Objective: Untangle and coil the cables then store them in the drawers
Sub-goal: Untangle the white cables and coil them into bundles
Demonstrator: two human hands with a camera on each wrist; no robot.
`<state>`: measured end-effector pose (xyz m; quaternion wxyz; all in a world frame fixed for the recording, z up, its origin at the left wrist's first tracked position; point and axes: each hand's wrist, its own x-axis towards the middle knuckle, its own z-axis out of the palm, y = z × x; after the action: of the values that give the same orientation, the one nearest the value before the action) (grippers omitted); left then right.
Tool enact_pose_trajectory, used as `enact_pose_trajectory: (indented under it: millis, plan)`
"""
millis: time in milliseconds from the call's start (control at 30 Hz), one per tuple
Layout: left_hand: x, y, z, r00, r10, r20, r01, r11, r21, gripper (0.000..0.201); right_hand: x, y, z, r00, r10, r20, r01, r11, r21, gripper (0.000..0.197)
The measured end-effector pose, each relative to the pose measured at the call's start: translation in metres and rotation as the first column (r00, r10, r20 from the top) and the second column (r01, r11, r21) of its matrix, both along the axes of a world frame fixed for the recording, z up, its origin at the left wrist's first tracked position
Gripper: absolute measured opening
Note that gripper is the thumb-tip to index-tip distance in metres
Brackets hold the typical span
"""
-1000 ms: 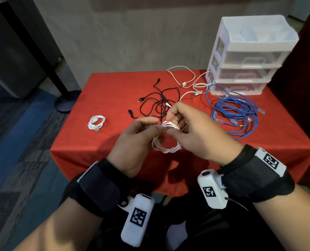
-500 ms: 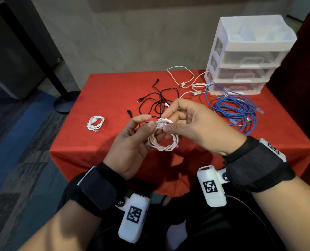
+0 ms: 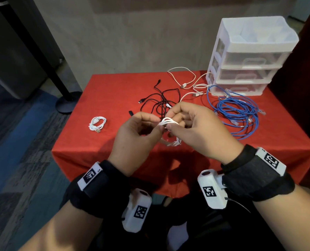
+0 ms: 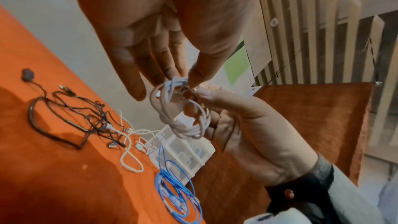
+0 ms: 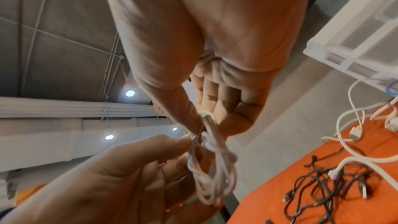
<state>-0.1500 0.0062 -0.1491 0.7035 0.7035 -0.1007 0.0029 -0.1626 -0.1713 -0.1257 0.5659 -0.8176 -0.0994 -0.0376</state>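
Held in the air above the red table [image 3: 114,87], the white cable coil [image 3: 168,122] is pinched at its top by thumb and fingertips of both the left hand [image 3: 138,136] and the right hand [image 3: 199,131] — if either pinch slackens before the loose end is tucked, the loops will likely spring open and need rewinding. The end plug seems to sit under the right thumb, though blur hides it. No brand or readable writing shows — only black-and-white square markers on the wrist units.
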Motion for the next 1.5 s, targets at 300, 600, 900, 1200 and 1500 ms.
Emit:
enact_pose_trajectory:
  millis: [300, 600, 900, 1200, 1500]
  plan:
    - [-0.002, -0.007, -0.003, 0.996, 0.044, 0.078, -0.055, 0.988, 0.147, 0.009, 0.000, 0.006, -0.008, 0.997, -0.048, 0.067, 0.053, 0.996, -0.076, 0.007]
    - [-0.003, -0.012, -0.002, 0.994, 0.087, -0.068, -0.090, 0.995, -0.049, 0.004, 0.006, 0.005, -0.011, 0.999, -0.001, 0.039, 0.000, 1.000, 0.022, 0.004]
    - [-0.001, -0.004, 0.004, 0.920, -0.179, -0.349, 0.022, 0.911, -0.411, 0.037, 0.007, 0.001, -0.011, 0.993, 0.112, -0.023, -0.102, 0.959, 0.265, 0.025]
    - [0.001, 0.003, 0.008, 0.878, -0.305, -0.370, 0.114, 0.882, -0.458, 0.019, 0.005, 0.002, -0.001, 0.932, -0.011, 0.362, 0.094, 0.973, -0.212, 0.016]
    - [0.000, 0.004, 0.004, 0.989, -0.135, -0.062, 0.126, 0.983, -0.132, 0.019, 0.007, 0.000, 0.002, 0.947, -0.043, 0.318, 0.095, 0.984, -0.150, 0.006]
